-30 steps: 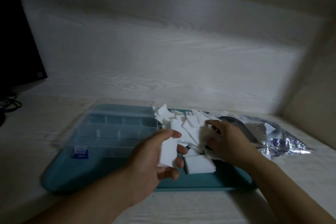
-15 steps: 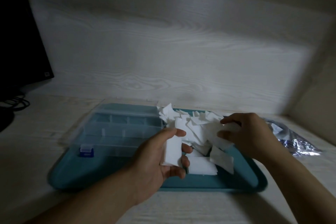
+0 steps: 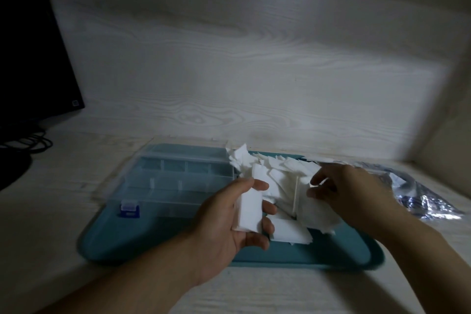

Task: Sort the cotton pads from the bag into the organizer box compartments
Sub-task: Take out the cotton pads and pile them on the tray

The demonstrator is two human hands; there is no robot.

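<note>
The left hand (image 3: pixel 224 227) curls its fingers (image 3: pixel 267 208) round a stack of soft white square cotton pads (image 3: pixel 251 209); the right hand (image 3: pixel 349 199) pinches loose pads (image 3: pixel 314 211) above the teal plastic tray (image 3: pixel 280 253), beside the clear compartmented organizer box (image 3: pixel 178 181).

One organizer box (image 3: pixel 178 181), one tray (image 3: pixel 293 255), one bag (image 3: pixel 423 199), two hands.

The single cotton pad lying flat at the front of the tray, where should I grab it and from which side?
That cotton pad lies flat on the tray, its near long edge bare. Probably best: come from the near side, slide a thumb under that edge and pinch with fingers on top. The left hand already holds a stack, so use the right hand, once it lets go of its pads.
</note>
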